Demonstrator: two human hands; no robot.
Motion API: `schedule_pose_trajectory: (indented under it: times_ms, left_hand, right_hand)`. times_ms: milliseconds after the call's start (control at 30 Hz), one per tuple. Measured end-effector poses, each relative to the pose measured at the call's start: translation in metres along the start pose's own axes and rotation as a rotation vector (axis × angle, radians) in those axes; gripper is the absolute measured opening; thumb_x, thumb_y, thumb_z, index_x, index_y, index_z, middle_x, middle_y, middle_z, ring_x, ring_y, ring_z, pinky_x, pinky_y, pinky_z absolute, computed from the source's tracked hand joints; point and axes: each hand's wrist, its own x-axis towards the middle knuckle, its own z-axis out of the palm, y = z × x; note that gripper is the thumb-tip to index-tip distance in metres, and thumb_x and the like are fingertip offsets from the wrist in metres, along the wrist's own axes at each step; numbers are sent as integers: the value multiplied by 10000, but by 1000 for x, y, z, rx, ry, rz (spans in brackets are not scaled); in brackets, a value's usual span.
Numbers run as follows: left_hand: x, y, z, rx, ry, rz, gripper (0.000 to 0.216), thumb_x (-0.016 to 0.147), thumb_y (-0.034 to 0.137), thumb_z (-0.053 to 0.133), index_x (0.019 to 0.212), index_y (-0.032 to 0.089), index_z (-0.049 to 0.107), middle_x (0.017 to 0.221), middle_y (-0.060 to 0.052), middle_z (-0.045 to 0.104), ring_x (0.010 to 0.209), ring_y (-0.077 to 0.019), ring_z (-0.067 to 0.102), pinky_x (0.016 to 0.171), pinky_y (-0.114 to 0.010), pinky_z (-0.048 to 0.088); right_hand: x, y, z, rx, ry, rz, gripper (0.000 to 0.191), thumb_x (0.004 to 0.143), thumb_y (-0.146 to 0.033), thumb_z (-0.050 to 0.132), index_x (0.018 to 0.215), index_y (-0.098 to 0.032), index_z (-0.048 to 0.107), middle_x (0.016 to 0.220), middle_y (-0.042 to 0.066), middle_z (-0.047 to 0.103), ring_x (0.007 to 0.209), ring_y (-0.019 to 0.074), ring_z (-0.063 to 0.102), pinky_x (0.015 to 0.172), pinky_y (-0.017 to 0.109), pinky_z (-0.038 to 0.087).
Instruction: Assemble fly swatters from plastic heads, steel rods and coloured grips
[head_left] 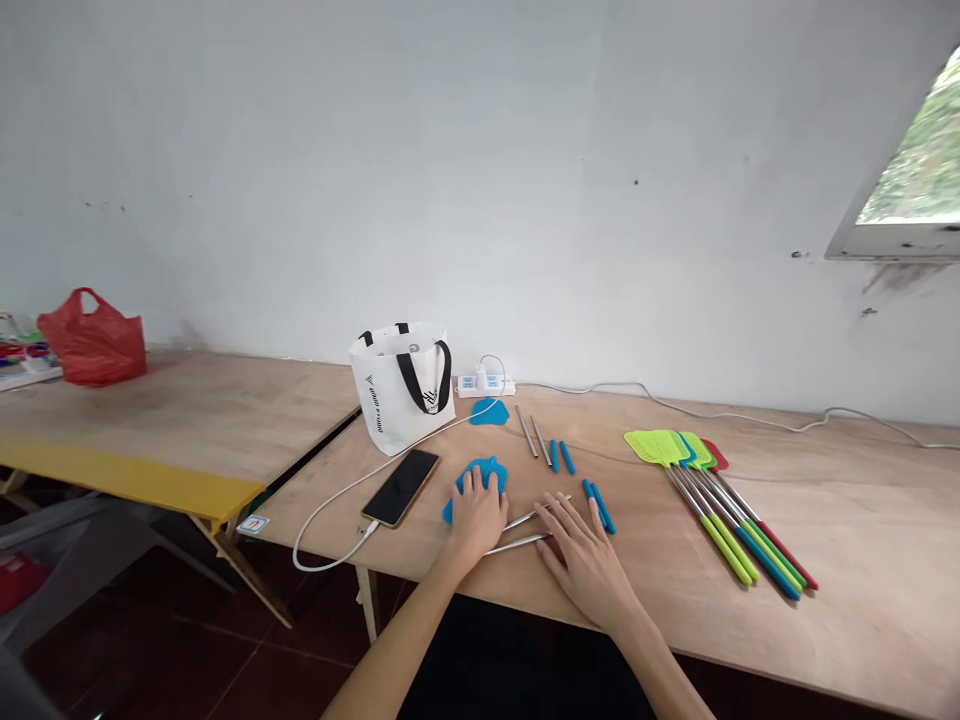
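Note:
My left hand (475,516) lies flat, fingers spread, on a blue swatter head (480,472) near the table's front edge. My right hand (585,555) rests open on the wood, its fingertips at two thin metal rods (525,530) that run between both hands. Two blue handle grips (600,505) lie just beyond the right fingers. Farther back are another blue swatter head (489,412), two more metal rods (534,434) and two blue grips (561,456).
Several finished fly swatters (712,500) lie at the right. A phone (401,487) on a white cable sits left of my left hand, behind it a white tote bag (403,385) and a power strip (486,384). A red plastic bag (94,338) rests on the left table.

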Motion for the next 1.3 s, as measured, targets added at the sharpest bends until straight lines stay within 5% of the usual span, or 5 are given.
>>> schedule_pose_trajectory:
  times_ms: [167, 300, 733, 933, 1300]
  left_hand:
    - [-6, -43, -14, -78, -107, 98, 398, 980, 297, 414, 1353, 228, 534, 1575, -138, 449, 1483, -328, 352, 1195, -616, 229]
    - [-6, -58, -22, -208, -165, 172, 487, 966, 277, 433, 1452, 265, 453, 1598, -89, 421, 1512, -281, 312, 1239, -582, 166]
    - [0, -47, -20, -429, 14, 240, 740, 861, 395, 713, 1506, 287, 367, 1564, -108, 400, 1479, -312, 343, 1196, -485, 325]
    - [1, -56, -25, -303, -53, 168, 326, 949, 420, 575, 1228, 259, 621, 1381, -91, 571, 1282, -303, 548, 1108, -451, 425]
    - [1, -57, -37, -502, -83, 306, 557, 884, 284, 622, 1421, 312, 476, 1522, -42, 478, 1451, -244, 406, 1208, -396, 341]
  right_hand:
    - [-1, -1, -6, 52, -47, 35, 327, 1069, -309, 373, 1211, -283, 666, 1196, 51, 699, 1146, 217, 646, 1220, 552, 268]
    - [-3, 0, -8, 48, -60, 38, 380, 1070, -391, 380, 1386, -296, 567, 1360, 76, 628, 1295, 255, 562, 1199, 570, 289]
    - [-1, 2, -8, 68, -74, 31, 318, 1052, -239, 406, 1198, -278, 686, 985, 64, 645, 932, 217, 636, 835, 355, 516]
    - [-2, 9, -12, 41, -95, 78, 322, 1034, -199, 410, 1151, -271, 701, 999, 65, 627, 935, 225, 619, 847, 371, 505]
    - [-8, 14, -3, 4, -54, 61, 440, 988, -110, 385, 1325, -260, 626, 1036, 74, 626, 967, 229, 607, 861, 385, 499]
